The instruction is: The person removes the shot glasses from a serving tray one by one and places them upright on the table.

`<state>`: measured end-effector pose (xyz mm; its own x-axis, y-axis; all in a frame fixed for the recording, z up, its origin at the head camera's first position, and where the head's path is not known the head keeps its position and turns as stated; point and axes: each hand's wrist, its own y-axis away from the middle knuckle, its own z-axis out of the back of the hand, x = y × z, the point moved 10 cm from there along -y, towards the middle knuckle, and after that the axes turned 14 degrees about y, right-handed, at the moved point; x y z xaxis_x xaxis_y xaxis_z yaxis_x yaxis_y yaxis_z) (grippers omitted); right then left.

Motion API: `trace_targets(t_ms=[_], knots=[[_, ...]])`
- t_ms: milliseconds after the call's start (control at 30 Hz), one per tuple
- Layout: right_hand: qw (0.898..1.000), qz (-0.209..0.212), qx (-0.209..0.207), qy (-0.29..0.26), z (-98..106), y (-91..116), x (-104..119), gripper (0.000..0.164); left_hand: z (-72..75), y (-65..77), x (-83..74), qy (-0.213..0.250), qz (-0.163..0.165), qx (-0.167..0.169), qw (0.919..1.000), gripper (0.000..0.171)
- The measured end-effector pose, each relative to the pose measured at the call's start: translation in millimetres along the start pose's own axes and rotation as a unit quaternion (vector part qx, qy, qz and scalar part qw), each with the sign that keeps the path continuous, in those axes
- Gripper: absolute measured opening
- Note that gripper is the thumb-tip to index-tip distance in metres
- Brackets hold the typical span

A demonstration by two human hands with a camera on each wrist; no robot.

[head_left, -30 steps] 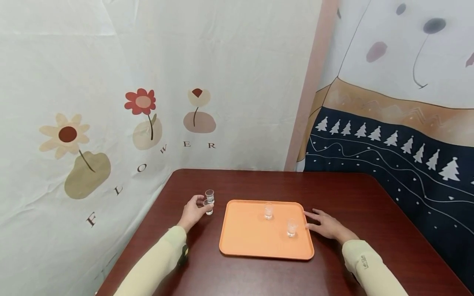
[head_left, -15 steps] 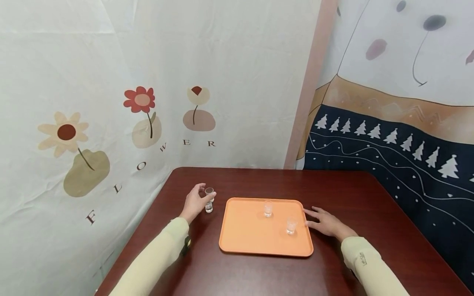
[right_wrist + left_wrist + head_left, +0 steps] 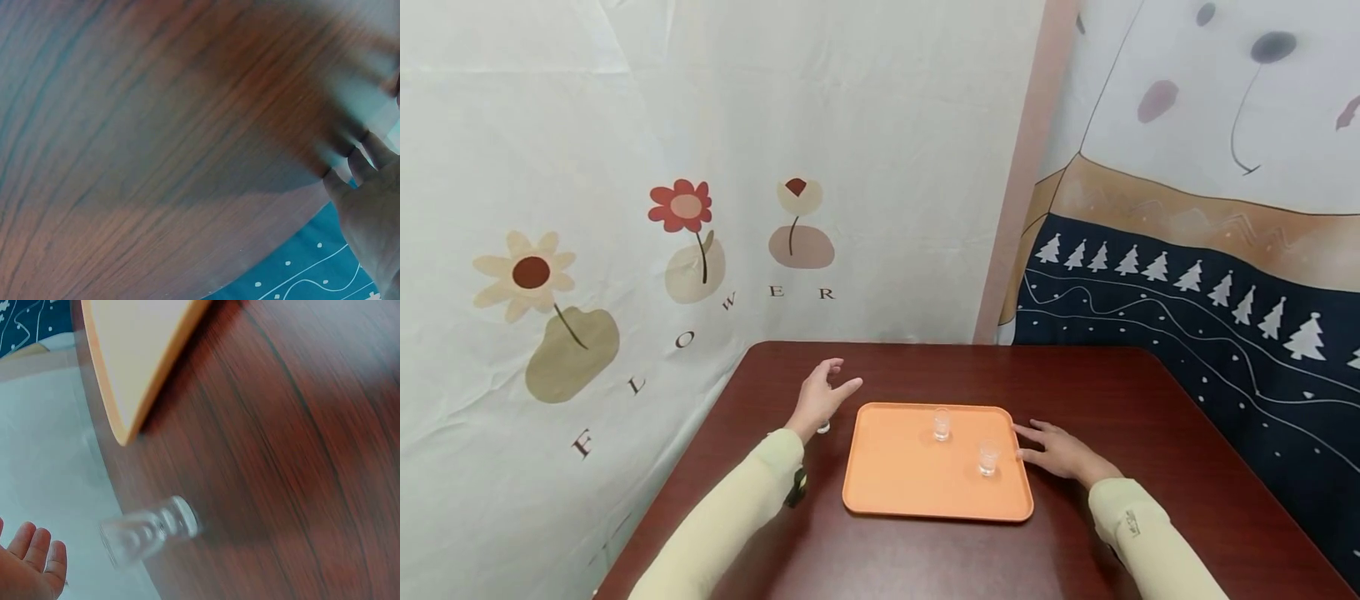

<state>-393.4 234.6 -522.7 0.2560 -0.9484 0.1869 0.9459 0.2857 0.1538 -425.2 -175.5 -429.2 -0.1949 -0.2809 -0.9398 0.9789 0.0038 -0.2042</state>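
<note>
My left hand [image 3: 818, 402] is raised over the table's left side, thumb and fingers spread apart with nothing between them. It hides most of a small clear shot glass [image 3: 823, 427], whose base shows beside the wrist. In the left wrist view, blurred clear glass [image 3: 150, 530] stands on the table near the tray's corner, apart from the fingers [image 3: 55, 565]. My right hand [image 3: 1062, 454] rests at the right rim of the orange tray [image 3: 910, 500], its fingers loosely extended. On the tray stand two clear shot glasses, a farther one [image 3: 942, 425] and a nearer one [image 3: 988, 459].
The dark red-brown wooden table [image 3: 925, 558] carries the tray near its middle. Behind it hangs a pale cloth [image 3: 910, 167] with printed flowers, and at the right a dark blue cloth [image 3: 1112, 308] with white trees.
My left hand has left the two glasses on the left, rising and moving right toward the tray with its fingers spreading. The right hand, tray and the glasses on it keep their places.
</note>
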Motion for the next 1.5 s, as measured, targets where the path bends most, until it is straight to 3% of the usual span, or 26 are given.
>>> trace_targets(t_ms=[433,933,1167,1500], knots=[[1.000,0.004,-0.002,0.008,4,-2,0,0.070,-68.2,3.4,-8.7,-0.004,-0.010,0.038,0.9992,0.064],[1.000,-0.007,0.000,-0.002,-2,-2,-1,0.071,-148.2,25.1,13.9,0.032,0.046,0.132,0.9897,0.063],[1.000,-0.009,-0.004,-0.002,-2,2,-3,0.070,-167.3,28.3,18.4,0.017,0.045,0.142,0.9887,0.057],[1.000,-0.008,-0.006,-0.004,-1,3,0,0.066,-174.2,26.8,15.4,-0.013,0.018,0.137,0.9903,0.029]])
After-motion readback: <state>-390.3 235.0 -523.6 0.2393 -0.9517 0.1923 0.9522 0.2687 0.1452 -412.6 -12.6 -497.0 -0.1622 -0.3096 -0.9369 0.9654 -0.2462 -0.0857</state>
